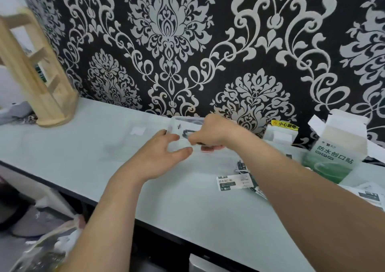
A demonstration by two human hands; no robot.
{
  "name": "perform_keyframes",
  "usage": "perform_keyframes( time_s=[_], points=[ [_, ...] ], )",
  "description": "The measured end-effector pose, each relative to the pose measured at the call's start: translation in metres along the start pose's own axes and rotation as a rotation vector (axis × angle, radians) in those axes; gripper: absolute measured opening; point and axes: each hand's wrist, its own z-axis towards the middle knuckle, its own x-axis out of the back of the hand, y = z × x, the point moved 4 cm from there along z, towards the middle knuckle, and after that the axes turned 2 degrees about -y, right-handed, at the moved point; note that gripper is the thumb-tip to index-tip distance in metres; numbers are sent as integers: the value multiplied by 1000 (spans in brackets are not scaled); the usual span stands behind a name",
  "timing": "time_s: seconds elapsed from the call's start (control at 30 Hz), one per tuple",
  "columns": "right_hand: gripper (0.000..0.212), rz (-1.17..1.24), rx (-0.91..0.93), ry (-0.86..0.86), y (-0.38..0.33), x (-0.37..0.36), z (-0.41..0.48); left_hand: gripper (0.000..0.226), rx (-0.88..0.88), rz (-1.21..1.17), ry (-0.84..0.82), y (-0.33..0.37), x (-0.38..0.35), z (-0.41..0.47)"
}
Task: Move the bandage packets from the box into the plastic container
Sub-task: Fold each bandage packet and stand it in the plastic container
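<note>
A clear plastic container [183, 121] stands on the pale table by the patterned wall, with dark-printed bandage packets [187, 133] inside. My left hand [160, 157] rests against its near left side, fingers spread. My right hand [212, 132] reaches over it with curled fingers, pinching packets down into it. The green and white bandage box [331, 157] stands open at the right. Loose packets [233, 182] lie on the table under my right forearm.
A wooden rack [39, 74] stands at the table's back left corner. More packets [368, 196] lie at the far right. A yellow warning sticker [285, 125] and white packaging [279, 134] sit by the wall. The table's dark front edge [145, 226] runs diagonally.
</note>
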Motion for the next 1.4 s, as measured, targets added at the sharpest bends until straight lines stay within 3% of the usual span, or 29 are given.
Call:
perform_keyframes(
  time_s=[0.2,0.43,0.53,0.7,1.0,1.1,1.27,1.33,1.4],
  points=[
    [31,-175,-80,-95,-2,-38,32,28,-75,69,57,5,11,-7],
    [10,-246,-100,-89,-10,-48,45,43,-29,62,181,1,17,-7],
    [23,-213,-125,-63,-8,-47,46,50,-6,63,208,1,18,-8],
    [18,-119,-151,-24,-9,-45,46,53,13,69,224,2,18,-10],
    [33,-341,-116,76,-13,-45,47,52,-1,188,225,4,15,-10],
    [31,-369,-78,90,-16,-46,46,49,-53,200,308,7,15,-9],
    [23,-87,18,137,-12,-17,18,32,-352,27,568,35,22,-23],
    [19,111,84,225,0,10,-10,28,-455,-32,499,60,14,-36],
    [19,217,156,338,11,32,-41,27,-496,15,328,81,-3,-47]
  ],
)
